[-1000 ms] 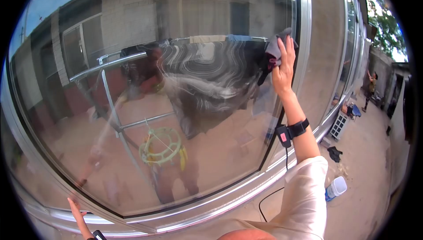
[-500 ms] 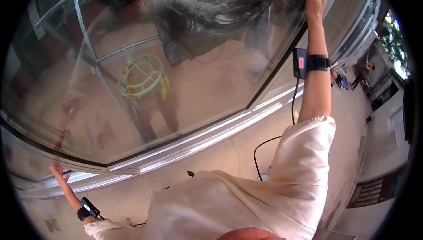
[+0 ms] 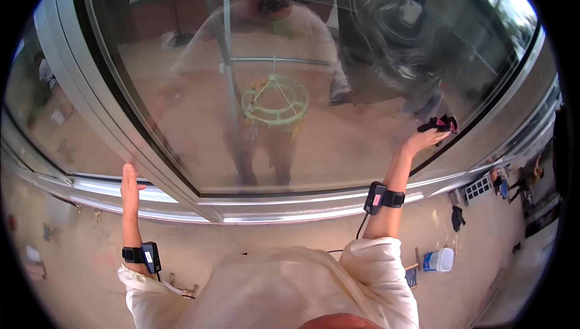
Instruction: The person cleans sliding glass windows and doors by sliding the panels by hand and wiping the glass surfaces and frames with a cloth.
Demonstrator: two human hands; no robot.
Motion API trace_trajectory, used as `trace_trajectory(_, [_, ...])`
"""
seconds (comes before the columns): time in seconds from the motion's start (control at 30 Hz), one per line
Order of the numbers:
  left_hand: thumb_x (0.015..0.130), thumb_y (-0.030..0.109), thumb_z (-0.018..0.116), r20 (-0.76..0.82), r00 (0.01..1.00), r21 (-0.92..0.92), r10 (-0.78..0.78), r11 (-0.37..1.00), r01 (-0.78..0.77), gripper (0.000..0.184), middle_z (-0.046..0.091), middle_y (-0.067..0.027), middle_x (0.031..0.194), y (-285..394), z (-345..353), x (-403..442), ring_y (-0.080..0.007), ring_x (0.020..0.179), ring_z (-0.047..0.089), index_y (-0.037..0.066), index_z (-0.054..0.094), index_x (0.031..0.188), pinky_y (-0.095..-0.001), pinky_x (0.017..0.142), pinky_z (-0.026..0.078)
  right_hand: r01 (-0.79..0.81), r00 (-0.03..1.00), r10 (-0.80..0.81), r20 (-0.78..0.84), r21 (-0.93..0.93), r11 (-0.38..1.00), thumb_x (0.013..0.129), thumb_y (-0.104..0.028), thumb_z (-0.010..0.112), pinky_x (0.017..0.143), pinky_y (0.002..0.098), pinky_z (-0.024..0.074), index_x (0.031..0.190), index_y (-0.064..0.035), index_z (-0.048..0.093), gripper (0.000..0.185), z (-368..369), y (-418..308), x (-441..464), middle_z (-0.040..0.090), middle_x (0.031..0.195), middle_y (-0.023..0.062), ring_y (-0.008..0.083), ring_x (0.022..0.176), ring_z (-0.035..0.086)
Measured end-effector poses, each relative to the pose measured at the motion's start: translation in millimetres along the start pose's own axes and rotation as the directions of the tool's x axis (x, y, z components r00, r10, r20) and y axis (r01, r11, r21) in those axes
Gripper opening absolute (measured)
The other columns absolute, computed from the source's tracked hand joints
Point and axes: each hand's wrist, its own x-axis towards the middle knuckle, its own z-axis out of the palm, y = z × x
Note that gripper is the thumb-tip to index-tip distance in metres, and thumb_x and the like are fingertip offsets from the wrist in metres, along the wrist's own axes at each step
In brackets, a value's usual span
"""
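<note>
A large glass pane [image 3: 199,124] in a metal frame [image 3: 78,45] stands in front of me. My right hand [image 3: 423,140] holds a crumpled black and pink cloth [image 3: 440,125] against the lower right of the glass, near the frame's dark edge. Flat with fingers stretched, my left hand [image 3: 130,187] is at the left upright of the frame; whether it presses on the metal I cannot tell. Each forearm carries a strapped black box with a cable.
Through the glass a round pale green hanger [image 3: 275,102] and metal rods show, mixed with reflections. Below runs a silvery sill track [image 3: 290,214]. On the floor to the right are a white bucket [image 3: 446,259] and a dark cloth heap [image 3: 458,218]. Another person [image 3: 531,175] is far right.
My right hand has come down the glass with the cloth, from the upper right to the lower right. The view has turned, and my left hand now shows flat beside the frame upright.
</note>
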Motion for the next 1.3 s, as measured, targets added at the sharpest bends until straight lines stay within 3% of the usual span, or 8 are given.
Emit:
trace_trajectory(0.13, [0.095, 0.051, 0.031, 0.051, 0.985, 0.112, 0.163, 0.979, -0.168, 0.061, 0.058, -0.0171, 0.1, 6.5, -1.0, -4.1, -0.0217, 0.059, 0.058, 0.0, 0.043, 0.126, -0.0303, 0.061, 0.048, 0.181, 0.982, -0.171, -0.082, 0.14, 0.973, 0.086, -0.019, 0.04, 0.109, 0.0469, 0.0151, 0.138, 0.0012, 0.028, 0.057, 24.1, -132.0, 38.1, 0.026, 0.144, 0.0213, 0.0349, 0.134, 0.022])
trace_trajectory(0.4, [0.096, 0.045, 0.033, 0.105, 0.976, 0.094, 0.192, 0.975, -0.202, 0.058, 0.051, -0.0169, 0.121, -15.2, -6.4, 16.8, -0.0238, 0.102, 0.055, 0.001, 0.039, 0.134, -0.03, 0.067, 0.049, 0.479, 0.758, -0.639, 0.135, 0.551, 0.684, 0.066, -0.026, 0.058, 0.105, 0.0584, 0.013, 0.12, -0.0182, 0.052, 0.055, -6.7, -341.7, -94.5, 0.035, 0.14, 0.0142, 0.0374, 0.13, 0.028])
trace_trajectory(0.57, [0.094, 0.052, 0.034, 0.097, 0.987, 0.141, 0.127, 0.98, -0.14, 0.066, 0.048, -0.0184, 0.127, -14.2, -12.6, 26.9, -0.0241, 0.107, 0.054, 0.002, 0.038, 0.136, -0.0299, 0.066, 0.05, 0.573, 0.374, -0.92, 0.113, 0.752, 0.325, 0.07, -0.02, 0.06, 0.112, 0.0425, 0.0132, 0.121, -0.0204, 0.053, 0.052, -23.7, -296.0, -177.5, 0.042, 0.139, -0.0004, 0.0173, 0.127, 0.039])
trace_trajectory(0.63, [0.094, 0.054, 0.034, 0.07, 0.987, 0.137, 0.147, 0.978, -0.156, 0.066, 0.05, -0.0182, 0.123, -19.5, -11.4, 30.1, -0.0239, 0.106, 0.054, 0.002, 0.04, 0.135, -0.029, 0.064, 0.05, 0.584, 0.406, -0.9, 0.161, 0.711, 0.391, 0.07, -0.023, 0.061, 0.113, 0.0427, 0.0095, 0.123, -0.0233, 0.053, 0.054, -27.0, -256.5, -162.5, 0.044, 0.137, -0.0025, 0.0175, 0.127, 0.04])
trace_trajectory(0.83, [0.09, 0.061, 0.034, -0.005, 1.0, 0.083, 0.01, 0.997, -0.01, 0.074, 0.049, -0.0143, 0.119, -24.5, -12.8, 42.0, -0.0254, 0.109, 0.052, 0.005, 0.038, 0.137, -0.0279, 0.06, 0.051, 0.475, 0.846, -0.52, 0.12, 0.273, 0.836, 0.073, -0.044, 0.055, 0.106, 0.0541, 0.0138, 0.122, -0.019, 0.055, 0.055, -15.6, -96.7, -44.2, 0.036, 0.14, 0.0167, 0.038, 0.131, 0.029])
trace_trajectory(0.93, [0.087, 0.067, 0.033, -0.018, 0.997, 0.063, -0.081, 0.995, 0.082, 0.079, 0.047, -0.0132, 0.122, -22.9, -13.9, 49.2, -0.0257, 0.112, 0.051, 0.006, 0.036, 0.137, -0.0277, 0.06, 0.052, 0.252, 0.962, -0.268, 0.053, 0.213, 0.944, 0.079, -0.01, 0.045, 0.11, 0.0455, 0.0139, 0.135, -0.0071, 0.036, 0.057, -17.0, -5.6, -8.9, 0.027, 0.144, 0.0202, 0.0393, 0.134, 0.02])
trace_trajectory(1.1, [0.085, 0.071, 0.031, 0.034, 0.99, 0.006, -0.137, 0.991, 0.137, 0.078, 0.048, -0.0083, 0.12, 3.1, -14.4, 19.7, -0.0229, 0.115, 0.049, 0.009, 0.04, 0.132, -0.032, 0.072, 0.051, -0.319, 0.947, 0.321, 0.034, 0.231, 0.919, 0.085, -0.017, 0.04, 0.108, 0.04, 0.0204, 0.138, 0.0019, 0.026, 0.057, -16.1, 173.6, -15.7, 0.026, 0.142, 0.0243, 0.0391, 0.131, 0.025])
trace_trajectory(1.3, [0.088, 0.067, 0.03, 0.018, 0.993, -0.009, -0.12, 0.993, 0.12, 0.076, 0.048, -0.0108, 0.118, -0.6, -9.2, 17.9, -0.0229, 0.115, 0.048, 0.004, 0.043, 0.128, -0.0304, 0.072, 0.052, -0.467, 0.884, 0.467, 0.03, 0.007, 0.884, 0.095, -0.026, 0.035, 0.104, 0.0441, 0.0287, 0.135, 0.0045, 0.027, 0.051, -31.4, 183.9, -112.8, 0.029, 0.138, 0.0282, 0.0405, 0.126, 0.032])
